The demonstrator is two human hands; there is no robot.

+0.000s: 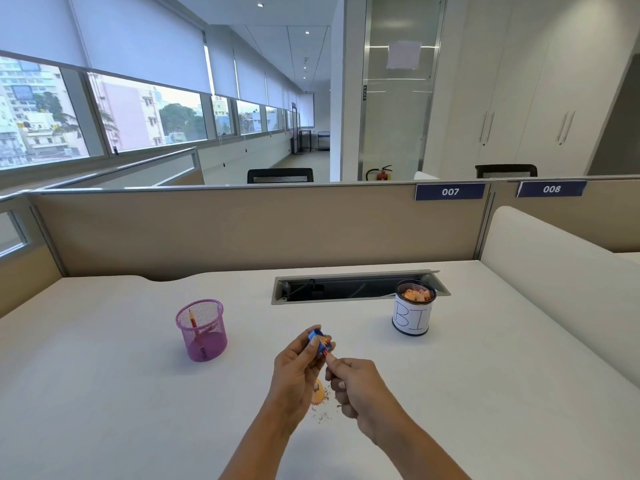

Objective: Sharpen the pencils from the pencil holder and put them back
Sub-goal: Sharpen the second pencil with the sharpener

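We are in the middle of the sharpening step, low and centre in the frame. Our left hand (298, 365) grips the blue sharpener (318, 341), fingers (304, 346) curled round it. Our right hand (356, 382) is closed on a red-striped pencil (327, 355), whose tip sits in the sharpener. Shavings (318, 396) lie on the surface (104, 410) just below the hands. The pink mesh pencil holder (202, 330), left of centre, has another pencil (193, 320) in it. A can marked as a bin (414, 313), right of centre, holds more shavings. Next, we judge, comes turning the pencil until its point is sharp, then carrying it left to the holder.
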